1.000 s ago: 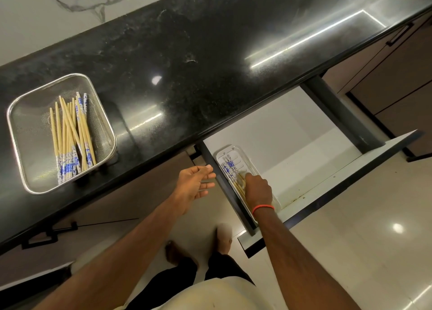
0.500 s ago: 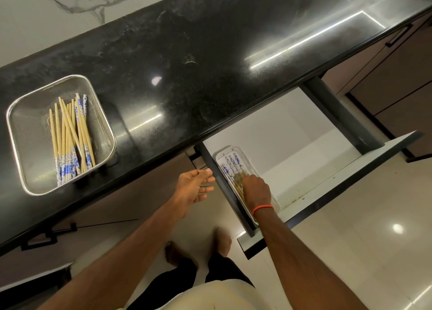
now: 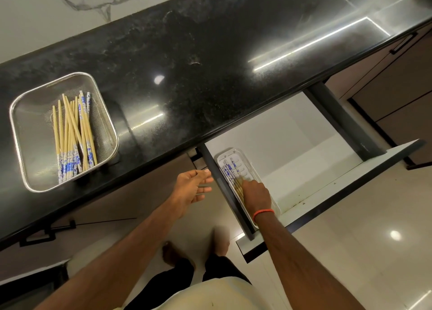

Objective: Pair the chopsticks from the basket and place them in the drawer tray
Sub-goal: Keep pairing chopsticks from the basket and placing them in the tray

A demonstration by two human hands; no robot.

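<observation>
A metal mesh basket (image 3: pixel 104 113) sits at the left of the black countertop and holds several bamboo chopsticks (image 3: pixel 72 132) with blue-and-white patterned ends. In the open white drawer (image 3: pixel 292 146) a clear plastic tray (image 3: pixel 251 165) lies along the left side, with a few chopsticks (image 3: pixel 230 172) in it. My right hand (image 3: pixel 256 194), with an orange band on the wrist, rests in the tray with its fingers curled down on the thin ends of those chopsticks. My left hand (image 3: pixel 194 186) hovers empty, fingers spread, just left of the drawer's dark side wall.
The black countertop (image 3: pixel 210 76) overhangs the back of the drawer. The drawer front (image 3: pixel 327 207) juts out toward me over the glossy tiled floor. Dark cabinet fronts with black handles (image 3: pixel 402 43) stand at the right. My bare feet (image 3: pixel 219 242) are below the drawer's corner.
My right hand has shifted slightly forward along the tray over the chopsticks. My left hand has stayed beside the drawer, nearly still.
</observation>
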